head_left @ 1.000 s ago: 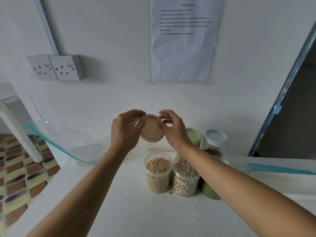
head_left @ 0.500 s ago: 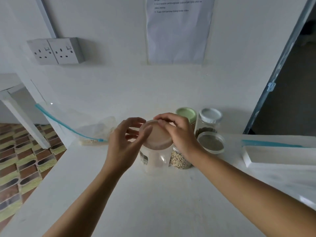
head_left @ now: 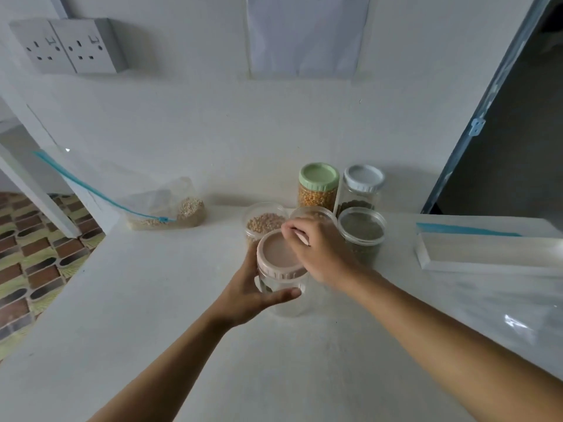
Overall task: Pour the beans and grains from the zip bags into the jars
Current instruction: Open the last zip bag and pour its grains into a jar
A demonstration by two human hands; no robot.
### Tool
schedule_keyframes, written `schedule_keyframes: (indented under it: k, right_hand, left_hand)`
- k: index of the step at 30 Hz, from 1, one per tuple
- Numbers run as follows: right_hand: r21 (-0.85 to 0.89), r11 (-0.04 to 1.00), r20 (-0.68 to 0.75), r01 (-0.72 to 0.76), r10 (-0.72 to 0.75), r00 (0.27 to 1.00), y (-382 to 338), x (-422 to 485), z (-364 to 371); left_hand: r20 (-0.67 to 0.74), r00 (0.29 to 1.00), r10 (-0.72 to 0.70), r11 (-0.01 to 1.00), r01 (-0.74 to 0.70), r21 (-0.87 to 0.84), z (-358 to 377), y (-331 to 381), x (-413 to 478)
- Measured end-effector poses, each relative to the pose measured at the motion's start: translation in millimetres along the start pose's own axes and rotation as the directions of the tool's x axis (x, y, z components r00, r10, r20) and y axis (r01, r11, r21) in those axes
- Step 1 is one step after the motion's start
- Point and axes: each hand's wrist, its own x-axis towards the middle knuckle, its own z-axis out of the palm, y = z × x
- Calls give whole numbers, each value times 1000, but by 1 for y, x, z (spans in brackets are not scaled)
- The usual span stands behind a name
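An empty clear jar (head_left: 289, 303) with a pink lid (head_left: 278, 254) stands on the white table (head_left: 152, 300). My left hand (head_left: 246, 290) grips the jar's body just under the lid. My right hand (head_left: 320, 251) holds the lid's far rim with curled fingers. Behind stand three open tubs: pale beans (head_left: 263, 222), one mostly hidden by my right hand (head_left: 313, 212), and green grains (head_left: 361, 233). A zip bag (head_left: 170, 205) with pale grain lies at the left.
A green-lidded jar of yellow kernels (head_left: 318, 190) and a white-lidded jar (head_left: 362, 187) stand against the wall. Empty zip bags (head_left: 487, 254) lie at the right. The table's left edge drops to a tiled floor (head_left: 36, 254). Wall sockets (head_left: 67, 45) hang upper left.
The pink-lidded jar came down from in front of the wall to the table. My left hand slid from the lid to the jar's body; my right hand stays on the lid.
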Motion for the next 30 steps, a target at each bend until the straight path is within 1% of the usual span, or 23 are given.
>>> schedule_keyframes:
  k: [1,3,4,6,8,10,12,14,15,17,19,21,22,23,24,25,26,27,28,29,30]
  right_hand:
    - [-96,995,53,-4,9,999,-8,-3,-1]
    - [-247,969,158,-10,50,986,-23,-8,0]
    - [-293,956,177,-6,61,982,-29,-10,4]
    - [-320,947,125,14,27,992,-31,-13,12]
    - [-258,966,46,24,-13,999,-28,-11,16]
    - [-176,984,65,30,-19,998,-23,-8,14]
    - [-89,991,162,98,-83,983,-17,-4,8]
    - [12,985,277,171,-168,946,-11,1,2]
    - [33,981,328,189,-190,926,-9,4,-1]
    - [16,978,398,208,-197,896,-8,12,-5]
    - [-83,969,449,231,-171,877,-13,16,-11]
    - [-300,916,479,265,-95,872,-21,14,-14]
    - [-411,872,456,265,-55,888,-26,11,-15]
    - [-482,836,426,261,-37,904,-30,8,-15]
    - [-504,821,409,268,-46,911,-34,6,-15]
    - [-485,825,422,289,-68,904,-38,5,-17]
    - [-417,850,472,321,-99,876,-43,6,-20]
    - [-307,895,535,322,-118,837,-46,8,-25]
    - [-173,949,585,263,-115,802,-48,11,-31]
    - [-56,984,605,167,-100,790,-52,12,-37]
    - [19,996,588,87,-81,805,-56,13,-41]
  left_hand:
    - [2,1000,21,1000,-21,-23,4,-1,3]
    - [-6,997,77,997,-78,-4,10,-4,7]
    - [-21,994,108,994,-108,27,11,-7,10]
    - [-29,989,142,989,-141,54,11,-12,15]
    - [-12,991,137,990,-136,49,9,-14,18]
    - [0,995,104,994,-104,41,6,-16,21]
    - [39,996,81,996,-82,39,2,-20,23]
    - [83,994,75,995,-80,65,-2,-22,24]
    - [89,993,77,994,-84,75,-3,-22,26]
    - [90,992,85,992,-93,86,-4,-20,28]
    - [96,989,110,989,-118,92,-1,-16,28]
    - [106,986,128,986,-138,95,1,-13,27]
    - [111,985,134,986,-144,86,2,-13,27]
    - [106,986,131,988,-138,64,3,-13,28]
    - [100,987,126,990,-132,55,2,-14,28]
    - [106,988,117,992,-122,42,2,-13,28]
    - [112,987,112,993,-117,37,2,-15,28]
    - [106,989,105,994,-109,30,1,-16,28]
    - [101,990,96,995,-99,29,1,-16,28]
    - [104,991,81,996,-84,26,0,-16,28]
    - [113,991,76,997,-79,27,0,-18,29]
